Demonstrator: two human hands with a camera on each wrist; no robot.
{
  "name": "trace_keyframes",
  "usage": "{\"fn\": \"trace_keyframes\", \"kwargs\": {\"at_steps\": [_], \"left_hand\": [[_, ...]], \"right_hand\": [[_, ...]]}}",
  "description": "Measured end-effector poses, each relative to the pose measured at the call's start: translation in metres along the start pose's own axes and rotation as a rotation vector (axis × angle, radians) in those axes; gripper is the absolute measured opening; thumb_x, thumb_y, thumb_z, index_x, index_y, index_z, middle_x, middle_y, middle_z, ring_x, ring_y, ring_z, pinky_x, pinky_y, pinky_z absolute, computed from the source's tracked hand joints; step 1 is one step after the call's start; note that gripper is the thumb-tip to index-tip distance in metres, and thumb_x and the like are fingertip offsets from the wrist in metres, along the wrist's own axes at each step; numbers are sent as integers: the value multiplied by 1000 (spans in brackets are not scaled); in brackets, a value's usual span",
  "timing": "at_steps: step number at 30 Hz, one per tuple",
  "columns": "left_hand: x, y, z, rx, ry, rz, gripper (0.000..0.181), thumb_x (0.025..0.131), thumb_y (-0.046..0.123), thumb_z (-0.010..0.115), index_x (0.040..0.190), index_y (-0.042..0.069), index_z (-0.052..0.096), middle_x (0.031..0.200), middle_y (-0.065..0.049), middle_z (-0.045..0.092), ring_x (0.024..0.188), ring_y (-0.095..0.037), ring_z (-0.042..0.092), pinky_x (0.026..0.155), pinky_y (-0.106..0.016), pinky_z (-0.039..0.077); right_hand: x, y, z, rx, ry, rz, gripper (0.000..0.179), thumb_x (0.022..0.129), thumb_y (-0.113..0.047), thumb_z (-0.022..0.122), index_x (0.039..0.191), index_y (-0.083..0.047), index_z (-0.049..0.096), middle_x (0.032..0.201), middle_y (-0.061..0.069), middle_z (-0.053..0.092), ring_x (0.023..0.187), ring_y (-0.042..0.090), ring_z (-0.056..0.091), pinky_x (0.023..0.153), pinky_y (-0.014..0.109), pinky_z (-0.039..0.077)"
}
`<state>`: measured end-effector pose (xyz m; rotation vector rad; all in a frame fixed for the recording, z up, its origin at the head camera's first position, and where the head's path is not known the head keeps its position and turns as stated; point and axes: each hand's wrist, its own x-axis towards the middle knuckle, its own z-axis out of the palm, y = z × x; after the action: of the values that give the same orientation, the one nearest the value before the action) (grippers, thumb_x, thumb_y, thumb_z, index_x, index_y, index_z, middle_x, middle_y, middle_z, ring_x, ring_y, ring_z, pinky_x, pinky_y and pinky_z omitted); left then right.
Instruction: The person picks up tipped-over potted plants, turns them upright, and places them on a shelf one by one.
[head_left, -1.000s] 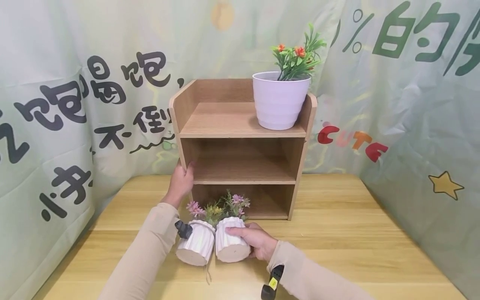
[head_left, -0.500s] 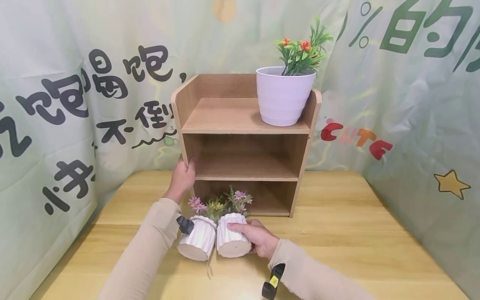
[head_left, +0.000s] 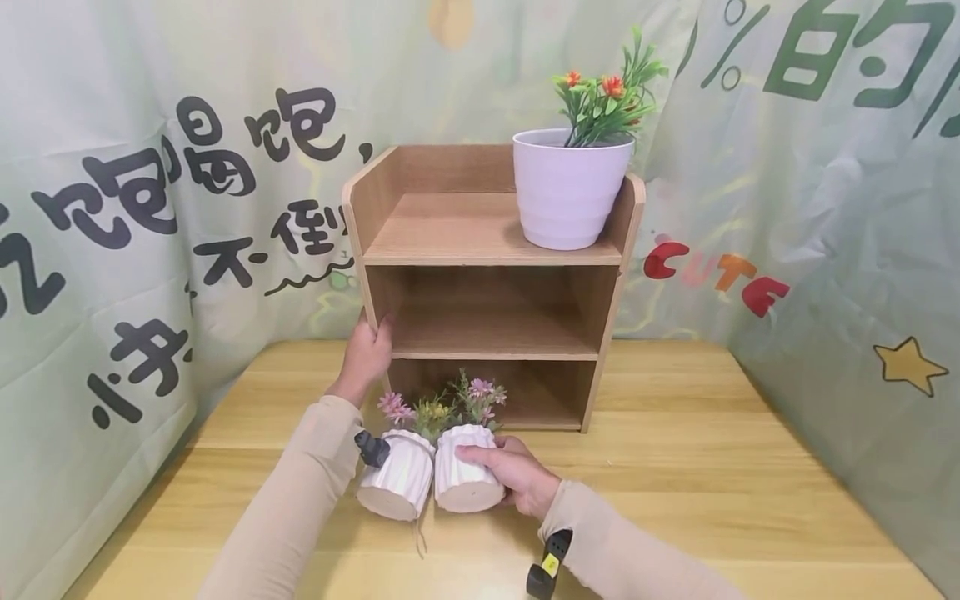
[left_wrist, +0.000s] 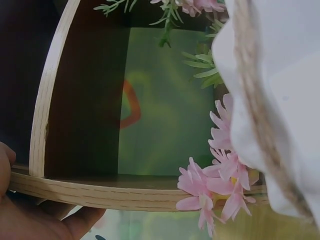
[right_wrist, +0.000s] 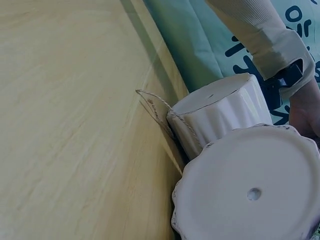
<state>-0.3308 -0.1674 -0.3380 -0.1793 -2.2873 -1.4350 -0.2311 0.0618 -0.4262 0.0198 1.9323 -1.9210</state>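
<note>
My left hand [head_left: 365,354] grips the left side panel of a wooden shelf unit [head_left: 491,356]; in the left wrist view the fingers [left_wrist: 82,222] wrap round the panel's edge. My right hand [head_left: 521,475] holds a white ribbed flowerpot [head_left: 463,467], thumb across its front. A second white flowerpot [head_left: 397,477] sits against it on the left, with twine [right_wrist: 185,122] round it. Both pots tilt, flowers toward the lowest compartment and bases toward me. Pink flowers [left_wrist: 227,170] show close up in the left wrist view. Whether the pots are joined, I cannot tell.
On the shelf's top right stands a larger white pot [head_left: 572,192] with orange flowers and green leaves. The shelf rests on a light wooden table [head_left: 697,467]. Printed curtains [head_left: 825,208] enclose the table at the back and sides.
The whole head view has shifted slightly, so the scene sits a little higher and farther right. Both hands, the pots and the shelf keep the same places relative to each other.
</note>
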Motion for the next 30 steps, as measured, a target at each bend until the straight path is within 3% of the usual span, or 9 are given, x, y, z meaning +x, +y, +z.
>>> {"fn": "trace_keyframes", "kwargs": {"at_steps": [17,22,30], "left_hand": [[0,1,-2,5,-20,-12,45,104,22,42,141,-3,36,137,-32,46,127,-46,44,110,-52,30],[-1,2,-2,-3,-25,-35,45,104,24,42,141,-1,37,137,-31,46,128,-45,42,111,-53,29],[-1,1,0,-16,-17,-17,44,104,21,42,139,-4,38,136,-32,47,126,-45,45,110,-52,30]], "right_hand": [[-3,-1,0,-11,31,-19,75,82,-35,75,130,5,35,105,16,59,85,25,63,69,41,56],[-4,-1,-1,0,3,-30,68,84,-36,73,129,4,40,103,14,61,85,24,63,71,41,55],[-9,-8,-4,3,-17,-60,62,86,-35,71,127,4,45,98,11,64,83,23,63,70,39,54]]}}
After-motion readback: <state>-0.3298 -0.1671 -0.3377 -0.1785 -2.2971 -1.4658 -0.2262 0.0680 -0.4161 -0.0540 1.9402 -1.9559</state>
